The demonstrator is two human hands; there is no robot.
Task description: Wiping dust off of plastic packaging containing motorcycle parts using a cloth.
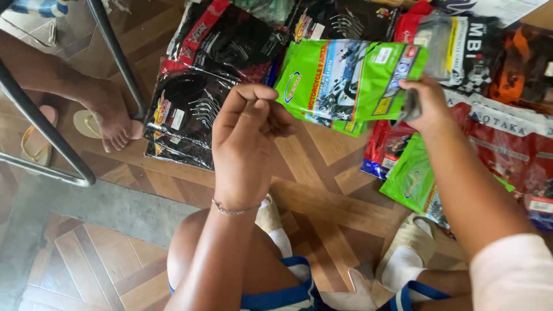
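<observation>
My right hand (425, 105) grips the right edge of a flat green plastic packet (345, 78) and holds it up over the floor. My left hand (245, 135) hovers just left of the packet's lower corner, fingers curled together, with nothing visible in it. A thin bracelet circles my left wrist. A second green packet (412, 183) lies on the floor under my right forearm.
Black and red packets (196, 98) lie piled on the wooden parquet floor (322, 190) at left and behind, with more red ones (507, 155) at right. Another person's bare foot (112, 121) and sandals rest by a metal chair leg (52, 138) at left. My knees and socked feet (403, 259) are below.
</observation>
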